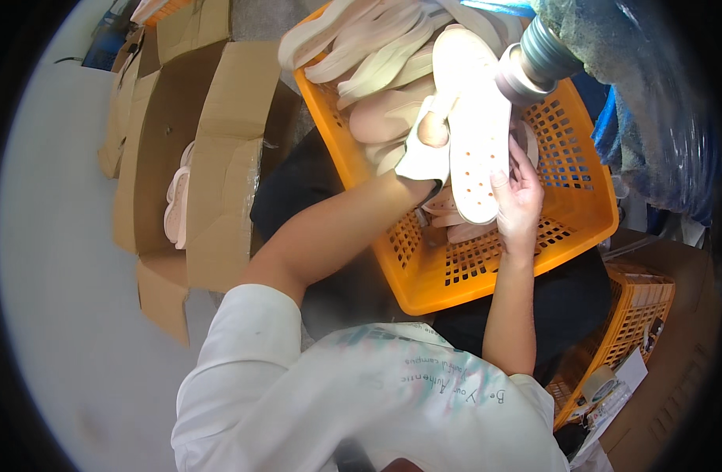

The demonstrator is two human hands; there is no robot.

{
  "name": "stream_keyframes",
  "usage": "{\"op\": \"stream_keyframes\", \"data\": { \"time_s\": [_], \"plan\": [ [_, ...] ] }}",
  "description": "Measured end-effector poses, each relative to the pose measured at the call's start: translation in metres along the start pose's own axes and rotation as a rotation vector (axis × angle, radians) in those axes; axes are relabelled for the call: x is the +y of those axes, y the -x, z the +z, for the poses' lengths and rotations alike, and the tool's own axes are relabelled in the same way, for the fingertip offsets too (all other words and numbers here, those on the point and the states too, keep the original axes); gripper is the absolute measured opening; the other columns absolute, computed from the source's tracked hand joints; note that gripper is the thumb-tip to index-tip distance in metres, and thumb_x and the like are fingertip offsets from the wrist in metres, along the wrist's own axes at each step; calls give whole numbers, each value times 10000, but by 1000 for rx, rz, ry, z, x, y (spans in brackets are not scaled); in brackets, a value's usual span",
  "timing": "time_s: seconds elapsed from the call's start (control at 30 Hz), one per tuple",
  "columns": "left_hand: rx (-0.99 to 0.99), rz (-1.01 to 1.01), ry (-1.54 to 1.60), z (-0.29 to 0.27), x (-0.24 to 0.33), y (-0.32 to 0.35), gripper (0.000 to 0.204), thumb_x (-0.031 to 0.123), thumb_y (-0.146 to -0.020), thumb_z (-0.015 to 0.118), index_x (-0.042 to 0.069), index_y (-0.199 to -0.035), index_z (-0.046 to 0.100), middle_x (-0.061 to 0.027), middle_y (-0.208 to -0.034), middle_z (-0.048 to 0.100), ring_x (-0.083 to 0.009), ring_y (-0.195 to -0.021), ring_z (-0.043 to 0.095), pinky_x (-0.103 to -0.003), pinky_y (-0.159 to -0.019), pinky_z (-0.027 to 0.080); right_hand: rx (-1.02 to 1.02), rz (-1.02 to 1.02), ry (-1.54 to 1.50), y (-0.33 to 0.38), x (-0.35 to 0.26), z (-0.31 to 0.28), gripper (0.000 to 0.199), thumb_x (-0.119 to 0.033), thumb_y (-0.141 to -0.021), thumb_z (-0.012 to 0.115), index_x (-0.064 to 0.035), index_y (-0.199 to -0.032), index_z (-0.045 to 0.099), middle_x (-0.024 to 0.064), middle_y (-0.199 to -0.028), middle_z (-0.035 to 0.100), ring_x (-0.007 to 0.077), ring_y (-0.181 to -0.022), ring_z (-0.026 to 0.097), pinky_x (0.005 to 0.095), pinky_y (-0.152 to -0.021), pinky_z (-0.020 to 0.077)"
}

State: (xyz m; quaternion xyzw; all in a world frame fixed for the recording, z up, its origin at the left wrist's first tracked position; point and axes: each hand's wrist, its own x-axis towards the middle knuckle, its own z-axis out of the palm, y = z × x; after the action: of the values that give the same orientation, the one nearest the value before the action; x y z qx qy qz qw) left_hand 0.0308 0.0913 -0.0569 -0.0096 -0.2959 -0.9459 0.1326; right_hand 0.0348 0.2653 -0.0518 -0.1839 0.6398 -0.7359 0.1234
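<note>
I hold a pale pink shoe sole (473,118) over an orange basket (421,300), its surface dotted with small holes toward the near end. My left hand (425,145), in a white partial glove that leaves the thumb bare, grips the sole's left edge. Its other fingers are hidden. On the opposite edge, my right hand (521,195) is bare, thumb against the near end and fingers along the side. A grey ribbed tube with a pale round end (526,75) hangs right beside the sole, under bright light. Several more soles (377,47) fill the basket's far part.
At the left stands an open cardboard box (233,102) with a few pale pink pieces (176,200) inside. A second orange basket (640,295) is at the lower right, with a tape roll (599,385) beside it. Plastic-wrapped blue-grey material (652,102) hangs at the upper right.
</note>
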Motion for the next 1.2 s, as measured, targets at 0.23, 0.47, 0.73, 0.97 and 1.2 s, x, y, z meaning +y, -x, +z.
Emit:
{"op": "stream_keyframes", "data": {
  "time_s": [0.23, 0.47, 0.73, 0.97, 1.2],
  "plan": [
    [-145, 10, 30, 20, 22, -23, 520, 427, -1018, 455, -28, -1240, 576, -162, -1117, 671, -240, -1007, 672, -351, -881, 558, 30, 274, 91, 10, -70, -69, 412, -68, -917, 602, 92, -1296, 590, 122, -1099, 691, 153, -933, 657, 274, -838, 517],
    [-193, -15, -19, 24, 38, -24, 562, 487, -1023, 419, -12, -1241, 558, -173, -1134, 650, -262, -1043, 652, -385, -924, 539, -96, 205, 20, -13, -95, -64, 461, -143, -938, 534, 131, -1308, 543, 167, -1127, 684, 182, -959, 679, 298, -868, 526],
    [-223, -8, 299, 47, 46, -15, 611, 555, -1028, 379, 5, -1243, 537, -186, -1153, 627, -287, -1085, 629, -424, -973, 516, -292, 340, -230, -53, -76, -61, 581, -176, -906, 625, 76, -1408, 477, 161, -1268, 622, 228, -1201, 581, 341, -1045, 437],
    [-204, -191, 193, 59, 33, -19, 662, 522, -1022, 430, -46, -1359, 474, -234, -1217, 606, -323, -1074, 638, -455, -953, 525, -178, 316, 148, -92, -88, -111, 629, -171, -887, 658, 70, -1434, 460, 179, -1337, 596, 234, -1218, 573, 363, -1062, 420],
    [-323, 35, -123, 61, 34, -7, 528, 418, -1026, 451, -6, -1339, 479, -185, -1244, 587, -273, -1138, 596, -413, -1009, 479, -108, 337, 174, -91, -84, -113, 620, -164, -887, 654, 72, -1428, 466, 176, -1334, 598, 231, -1201, 582, 356, -1050, 426]
  ]
}}
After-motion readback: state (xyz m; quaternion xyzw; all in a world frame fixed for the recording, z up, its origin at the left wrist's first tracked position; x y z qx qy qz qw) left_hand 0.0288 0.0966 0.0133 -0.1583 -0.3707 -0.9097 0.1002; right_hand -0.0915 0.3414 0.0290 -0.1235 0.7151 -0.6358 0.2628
